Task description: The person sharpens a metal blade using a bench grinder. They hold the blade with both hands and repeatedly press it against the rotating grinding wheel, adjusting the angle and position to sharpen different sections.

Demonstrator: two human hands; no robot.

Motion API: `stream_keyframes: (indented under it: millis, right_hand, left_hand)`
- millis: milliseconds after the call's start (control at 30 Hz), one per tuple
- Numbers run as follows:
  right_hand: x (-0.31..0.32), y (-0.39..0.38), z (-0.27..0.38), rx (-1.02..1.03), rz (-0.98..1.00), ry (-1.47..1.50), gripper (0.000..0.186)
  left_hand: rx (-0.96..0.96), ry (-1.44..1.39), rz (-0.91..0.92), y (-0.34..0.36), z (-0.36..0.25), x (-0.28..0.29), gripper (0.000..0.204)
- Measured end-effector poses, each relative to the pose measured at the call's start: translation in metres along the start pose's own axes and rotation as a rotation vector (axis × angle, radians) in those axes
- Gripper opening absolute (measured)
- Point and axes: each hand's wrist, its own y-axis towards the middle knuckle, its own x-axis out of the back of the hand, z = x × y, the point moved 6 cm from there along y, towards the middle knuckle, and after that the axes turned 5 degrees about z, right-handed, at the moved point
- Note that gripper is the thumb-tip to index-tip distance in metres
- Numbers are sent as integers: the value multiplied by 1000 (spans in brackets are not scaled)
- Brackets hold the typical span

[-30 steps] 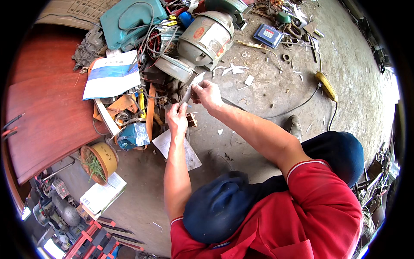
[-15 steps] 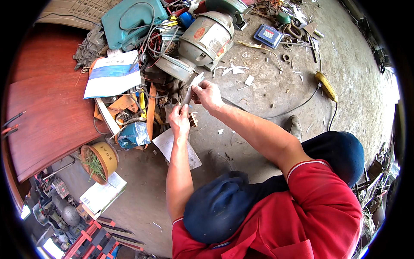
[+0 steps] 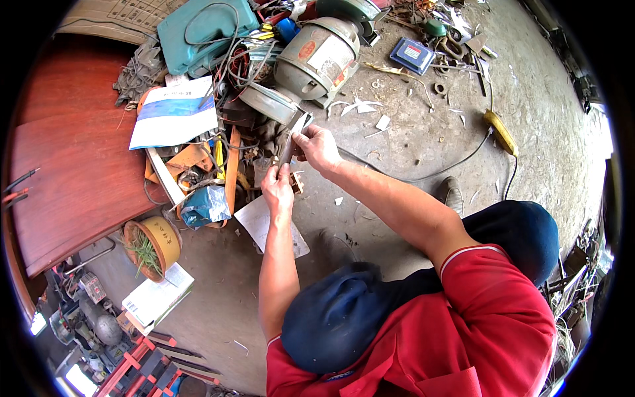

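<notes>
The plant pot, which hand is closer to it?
Left. The left hand is up and right of the plant pot; the right hand is farther that way.

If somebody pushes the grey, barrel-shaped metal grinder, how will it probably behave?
The grey, barrel-shaped metal grinder is probably heavy, judging by its large metal body. Though round, it seems unlikely to roll, since a flat base shows beneath it. The dark cables bunched beside it might snag.

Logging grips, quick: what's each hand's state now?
Left hand: closed on the lower end of a flat grey strip.
Right hand: closed on the strip, farther up.
</notes>
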Motion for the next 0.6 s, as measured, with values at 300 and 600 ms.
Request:
stream_keyframes:
  millis: [300, 600]
  right_hand:
    - [-5, -5, 5, 23, 28, -23, 20]
    - [-7, -8, 7, 35, 69, -125, 20]
  left_hand:
    - [41, -71, 7, 0, 20, 2, 30]
    - [-3, -95, -33, -3, 29, 2, 29]
